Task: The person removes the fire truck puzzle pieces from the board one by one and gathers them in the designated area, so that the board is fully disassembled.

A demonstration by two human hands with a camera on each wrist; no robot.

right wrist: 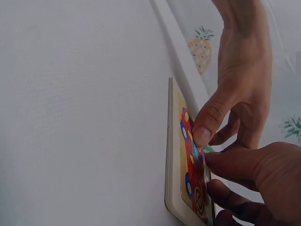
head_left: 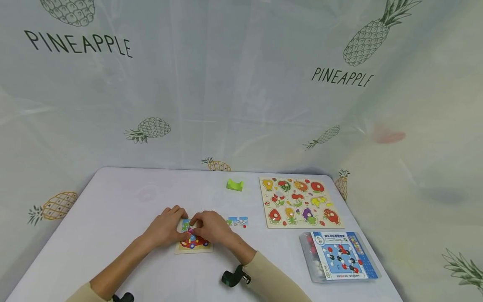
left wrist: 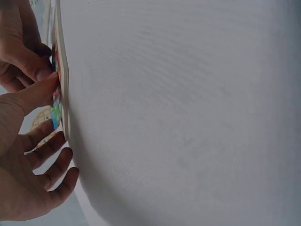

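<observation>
A small wooden jigsaw board (head_left: 193, 251) with a red car picture lies on the table between my hands. My left hand (head_left: 167, 227) lies along its left side, the thumb pressing on the picture. The other left fingers (left wrist: 63, 181) spread loosely past the board's edge. From the right, my right hand (head_left: 212, 226) leans over the board, thumb and index finger pinching a small pink-edged puzzle piece (right wrist: 204, 157) at the picture's surface. The fingers hide most of that piece. Blue puzzle pieces (head_left: 238, 221) lie just right of the right hand.
A fruit puzzle board (head_left: 302, 227) lies at the back right. In front of it sits a clear plastic box (head_left: 341, 258) with a molecule-picture label. A bright green curved block (head_left: 235, 185) stands near the table's back edge, before a pineapple-print curtain (head_left: 241, 92).
</observation>
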